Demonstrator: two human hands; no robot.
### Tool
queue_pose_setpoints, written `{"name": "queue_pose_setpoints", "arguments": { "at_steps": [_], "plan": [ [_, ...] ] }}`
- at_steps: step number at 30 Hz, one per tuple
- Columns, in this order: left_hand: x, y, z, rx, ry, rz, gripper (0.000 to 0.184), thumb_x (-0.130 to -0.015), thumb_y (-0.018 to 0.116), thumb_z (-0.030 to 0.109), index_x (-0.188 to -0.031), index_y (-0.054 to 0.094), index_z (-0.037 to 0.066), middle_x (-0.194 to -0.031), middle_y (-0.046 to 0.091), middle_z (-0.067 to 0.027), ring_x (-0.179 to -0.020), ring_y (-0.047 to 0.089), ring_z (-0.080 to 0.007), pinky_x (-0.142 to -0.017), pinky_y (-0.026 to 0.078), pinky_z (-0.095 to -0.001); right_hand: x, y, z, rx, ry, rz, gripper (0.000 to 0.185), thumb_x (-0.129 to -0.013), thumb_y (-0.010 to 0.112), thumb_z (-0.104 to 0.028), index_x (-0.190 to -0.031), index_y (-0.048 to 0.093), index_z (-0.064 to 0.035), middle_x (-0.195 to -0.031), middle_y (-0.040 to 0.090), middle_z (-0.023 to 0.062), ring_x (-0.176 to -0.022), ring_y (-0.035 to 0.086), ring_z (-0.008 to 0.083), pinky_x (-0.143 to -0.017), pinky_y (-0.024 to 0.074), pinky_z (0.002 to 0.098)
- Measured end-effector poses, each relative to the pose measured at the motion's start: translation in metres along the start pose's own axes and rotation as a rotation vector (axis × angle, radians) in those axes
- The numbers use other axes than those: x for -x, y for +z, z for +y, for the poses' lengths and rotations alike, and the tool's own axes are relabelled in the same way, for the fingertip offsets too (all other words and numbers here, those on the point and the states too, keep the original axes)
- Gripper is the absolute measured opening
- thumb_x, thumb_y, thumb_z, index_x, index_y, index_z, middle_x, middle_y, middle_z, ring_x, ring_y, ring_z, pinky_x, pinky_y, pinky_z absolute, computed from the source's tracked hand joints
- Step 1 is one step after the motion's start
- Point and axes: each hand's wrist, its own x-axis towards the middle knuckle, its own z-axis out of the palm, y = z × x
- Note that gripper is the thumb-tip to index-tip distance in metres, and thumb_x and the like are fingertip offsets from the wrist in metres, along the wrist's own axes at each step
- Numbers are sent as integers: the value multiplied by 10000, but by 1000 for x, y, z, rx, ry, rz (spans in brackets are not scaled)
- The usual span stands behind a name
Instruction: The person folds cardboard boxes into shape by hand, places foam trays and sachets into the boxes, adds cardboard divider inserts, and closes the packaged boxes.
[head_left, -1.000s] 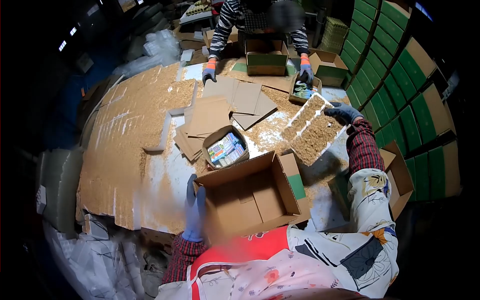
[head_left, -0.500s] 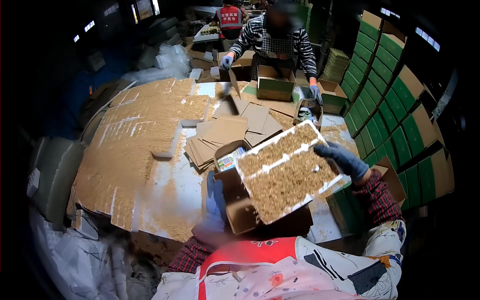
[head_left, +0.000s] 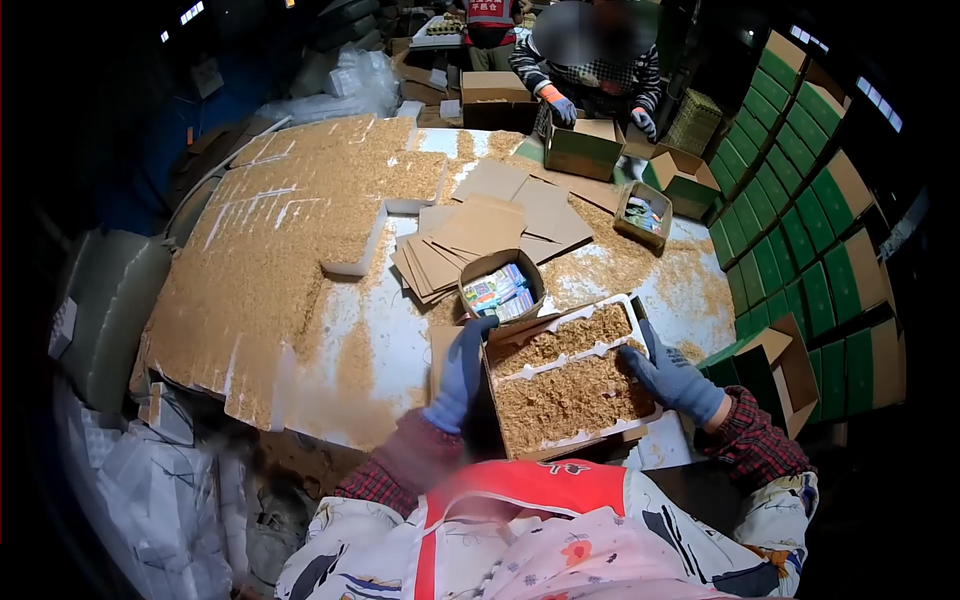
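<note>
A white foam tray (head_left: pixel 560 362) filled with brown, chaff-like bedding lies level in the mouth of an open cardboard box (head_left: pixel 441 350) in front of me. My right hand (head_left: pixel 675 378), in a grey-blue glove, grips the tray's right edge, its fingers over the bedding and its thumb along the outside. At the box's left side, my gloved left hand (head_left: pixel 460 378) holds the wall, fingers at its upper edge. Just beyond the box stands a small container (head_left: pixel 535 277) of colourful printed packets. Flat cardboard sheets (head_left: pixel 480 232) are piled behind it.
Bedding-covered trays (head_left: pixel 270 240) fill the table's left side. Across the table a co-worker's gloved hands (head_left: pixel 563 106) are at a green carton (head_left: pixel 583 150). Another packet container (head_left: pixel 643 215) stands far right. Stacked green cartons (head_left: pixel 800 240) line the right, with an open carton (head_left: pixel 775 365) nearer me.
The tray has gone from tilted above the box to level in its mouth. My left hand has moved up and right along the box. The co-worker's knife-like tool is no longer visible.
</note>
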Motion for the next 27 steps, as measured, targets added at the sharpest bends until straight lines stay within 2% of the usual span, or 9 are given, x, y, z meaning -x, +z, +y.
{"name": "queue_pose_setpoints", "arguments": {
  "at_steps": [6, 7, 10, 13, 15, 16, 18, 23, 27],
  "plan": [
    [-92, -88, -192, 145, -436, 542, 327, -846, 680, 248, -964, 587, -42, -817, 620, -75, -659, 538, -145, -610, 474, -292, -14, 30, -17, 449, 93, 52, 769, -918, 466, -510, -1339, 319, 117, -947, 634, 258, -811, 633, 403, -715, 501, 449],
    [-99, -111, -307, 17, -470, 469, 322, -827, 691, 278, -903, 586, -17, -722, 600, -74, -612, 534, -164, -531, 456, -336, -18, 38, -24, 547, 165, 21, 761, -922, 460, -496, -1353, 306, 112, -937, 642, 242, -783, 646, 372, -691, 508, 434],
    [-100, -101, -302, 394, -986, 488, 198, -830, 651, 254, -878, 592, 71, -625, 532, -88, -535, 520, -220, -463, 404, -355, -24, 51, -26, 706, 260, -121, 738, -934, 436, -448, -1379, 270, 117, -893, 658, 223, -778, 669, 304, -676, 521, 407],
    [-97, -92, -268, 592, -884, 599, 158, -824, 653, 148, -931, 540, 125, -661, 516, -43, -521, 512, -181, -411, 370, -312, -36, 49, -15, 760, 182, -235, 666, -931, 433, -481, -1309, 439, 67, -856, 673, 194, -755, 677, 285, -658, 528, 390],
    [-87, -107, -268, 668, -757, 536, 342, -807, 697, 105, -1110, 540, 119, -725, 562, -22, -565, 550, -149, -447, 432, -262, -64, 12, -36, 552, -325, -489, 566, -905, 499, -502, -1138, 615, 1, -786, 681, 143, -675, 676, 246, -621, 531, 361],
    [-84, -108, -236, 518, -757, 633, 400, -805, 723, 132, -1162, 549, 86, -799, 605, -31, -598, 577, -143, -500, 475, -252, -83, -12, -76, 207, -12, -562, 469, -868, 593, -484, -1002, 678, -43, -750, 677, 106, -620, 652, 175, -611, 524, 319],
    [-66, -125, -206, 407, -602, 712, 280, -820, 725, 168, -1056, 651, 38, -875, 656, -53, -638, 605, -128, -518, 498, -255, -125, -24, -95, -201, -122, -341, 414, -859, 648, -409, -1009, 672, -25, -707, 645, 70, -606, 593, 98, -576, 492, 257],
    [-7, -162, -122, 16, -173, 828, 253, -859, 696, 145, -1038, 642, -25, -910, 642, -26, -777, 553, -78, -677, 446, -212, -293, 76, -63, 149, -75, -488, 597, -732, 696, -538, -966, 672, 10, -851, 691, 134, -757, 668, 263, -649, 528, 375],
    [59, -157, -45, -218, -242, 832, 236, -910, 616, 126, -1070, 622, -47, -1001, 638, -52, -914, 568, -117, -832, 452, -258, -344, 160, -14, 226, -39, -545, 513, -740, 699, -457, -939, 685, 15, -1005, 681, 189, -900, 669, 297, -789, 525, 395]
  ]
}}
